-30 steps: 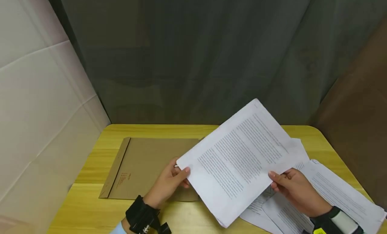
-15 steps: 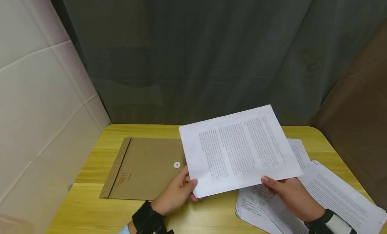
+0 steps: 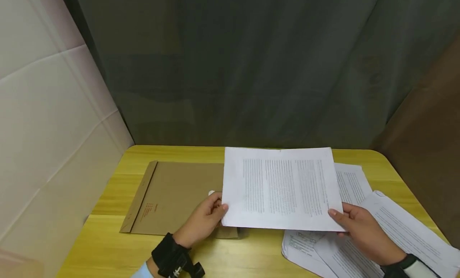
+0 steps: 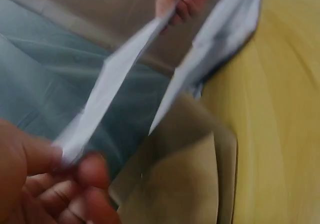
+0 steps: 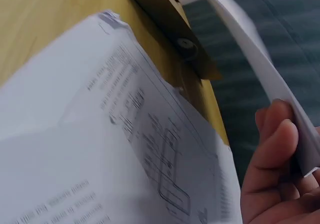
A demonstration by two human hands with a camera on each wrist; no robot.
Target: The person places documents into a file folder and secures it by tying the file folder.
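Printed sheets (image 3: 282,188), pinched at both lower corners by left hand (image 3: 205,220) and right hand (image 3: 363,232), could be fanned apart and dropped if either pinch is loosened.

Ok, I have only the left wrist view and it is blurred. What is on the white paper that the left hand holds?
Observer: The head view shows the white paper printed with columns of small text; the left hand and right hand pinch it near its lower corners.
Operator: And the brown thing below it?
Observer: A brown envelope lies flat on the table; the right wrist view shows a round fastener on it.
Operator: Is anything under the right hand?
Observer: Yes, loose printed pages lie spread there.
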